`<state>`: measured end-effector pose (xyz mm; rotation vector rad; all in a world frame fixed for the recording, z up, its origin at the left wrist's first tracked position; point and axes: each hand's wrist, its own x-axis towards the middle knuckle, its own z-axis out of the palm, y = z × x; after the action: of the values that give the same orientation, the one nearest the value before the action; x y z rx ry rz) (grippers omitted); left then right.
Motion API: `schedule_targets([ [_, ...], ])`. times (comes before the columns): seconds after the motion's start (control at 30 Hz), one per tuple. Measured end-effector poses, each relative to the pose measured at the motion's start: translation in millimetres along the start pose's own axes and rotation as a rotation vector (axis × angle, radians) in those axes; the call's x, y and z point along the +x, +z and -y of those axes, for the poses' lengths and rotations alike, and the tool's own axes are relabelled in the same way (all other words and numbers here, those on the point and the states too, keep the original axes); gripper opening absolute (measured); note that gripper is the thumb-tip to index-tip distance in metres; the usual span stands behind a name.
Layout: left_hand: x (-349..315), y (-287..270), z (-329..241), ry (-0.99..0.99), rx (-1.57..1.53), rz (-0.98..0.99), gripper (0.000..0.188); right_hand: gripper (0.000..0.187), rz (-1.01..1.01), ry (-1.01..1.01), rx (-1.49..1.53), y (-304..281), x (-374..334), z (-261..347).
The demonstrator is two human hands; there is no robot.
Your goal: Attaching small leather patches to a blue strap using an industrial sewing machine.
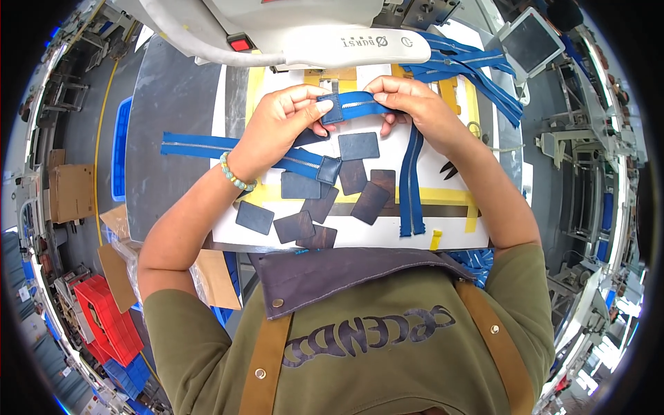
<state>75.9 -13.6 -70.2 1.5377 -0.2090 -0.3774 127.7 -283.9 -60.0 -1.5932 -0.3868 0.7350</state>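
Zipper tape [358, 105] spans between the left hand [285, 119], pinched on its dark patch [332, 111], and the right hand [420, 109], pinched farther right, over the worktop [162, 183].

White machine [353, 48] ahead, patches [360, 146] below, room leftward

This is a workshop, apparently a sewing factory floor. A white machine head [318, 50] stands over the worktable [159, 97] at twelve o'clock, with a bundle of blue zips [470, 61] toward one. A yellow floor line [101, 124] runs near ten, a cardboard box [74, 192] sits at nine, red crates [111, 321] at eight. Around three, what look like more workstations [564, 149] blur toward the rim.
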Motion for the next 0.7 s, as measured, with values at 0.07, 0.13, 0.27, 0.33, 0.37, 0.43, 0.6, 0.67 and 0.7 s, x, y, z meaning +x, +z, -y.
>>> schedule_targets([
  [0.07,-1.0,1.7,-0.1,-0.009,0.003,-0.016,0.021,0.025,-0.009,0.001,-0.006,0.3,-1.1,1.3],
  [0.13,-1.1,3.5,0.5,-0.017,0.006,-0.032,0.02,0.026,0.001,0.012,-0.02,2.2,-3.3,4.9],
  [0.27,-2.2,8.9,2.9,0.002,0.018,-0.081,0.017,0.025,-0.015,-0.004,-0.042,4.8,-5.5,3.8],
  [0.33,-3.3,10.6,4.5,0.006,0.062,-0.095,0.017,0.024,0.042,-0.073,-0.078,4.7,-4.6,2.1],
  [0.37,-3.9,10.9,6.7,0.017,0.04,-0.095,0.017,0.024,0.044,-0.074,-0.078,10.2,-5.0,2.9],
  [0.43,-4.8,13.2,7.4,0.028,0.02,-0.092,0.016,0.025,-0.191,-0.506,-0.603,27.8,-6.2,5.2],
  [0.6,-6.7,12.4,7.9,0.033,0.028,-0.002,0.022,0.021,-0.185,-0.428,-0.514,35.9,-4.4,-2.1],
  [0.67,-3.7,8.8,8.4,0.047,0.027,0.013,0.024,0.021,-0.133,-0.284,-0.411,29.9,-3.9,-1.5],
  [0.7,-2.0,7.1,8.3,0.057,0.026,0.026,0.026,0.021,-0.135,-0.284,-0.412,28.7,-3.5,-0.9],
])
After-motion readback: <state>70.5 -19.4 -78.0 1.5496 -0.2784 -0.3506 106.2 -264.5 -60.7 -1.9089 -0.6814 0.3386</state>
